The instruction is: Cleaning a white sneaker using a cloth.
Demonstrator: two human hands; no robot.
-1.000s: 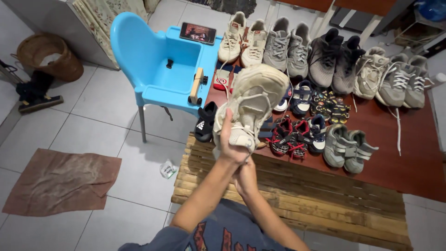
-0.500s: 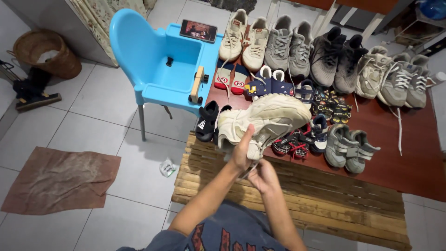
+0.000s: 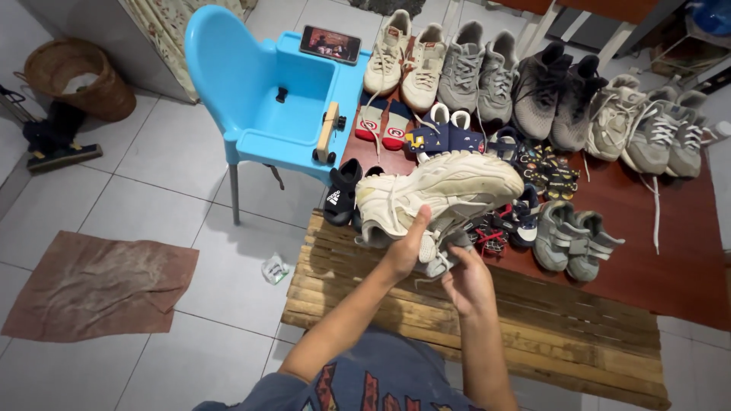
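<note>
The left hand (image 3: 406, 251) grips a big cream sneaker (image 3: 438, 194) from below, thumb pressed up against its side and the other fingers wrapped under the heel end, so the shoe hangs on its side in the air above the near edge of the shoe display, toe pointing toward three o'clock. The right hand (image 3: 466, 280) sits just at four o'clock of the left one, palm turned up, fingers loosely curled and spread under the shoe's opening; a loose lace (image 3: 429, 262) dangles between the two hands, and whether the right fingertips pinch it cannot be told. Below the hands lies a slatted wooden pallet (image 3: 533, 335), and past it, toward twelve o'clock, a reddish-brown board (image 3: 670, 259) carries rows of shoes: a pair of grey child's sneakers (image 3: 575, 242) at three o'clock of the held shoe, small red and dark sandals (image 3: 495, 228) partly hidden behind it, a black sandal (image 3: 339, 196) at nine o'clock, and along the far edge a line of adult pairs, from cream trainers (image 3: 403, 57) through grey trainers (image 3: 480, 72) to dark trainers (image 3: 556, 91). A blue plastic high chair (image 3: 259, 99) stands at ten o'clock with a phone (image 3: 330, 43) on its tray. A brown rag (image 3: 95, 285) lies on the tiled floor at eight o'clock, and a woven basket (image 3: 72, 84) sits far off at ten o'clock.
</note>
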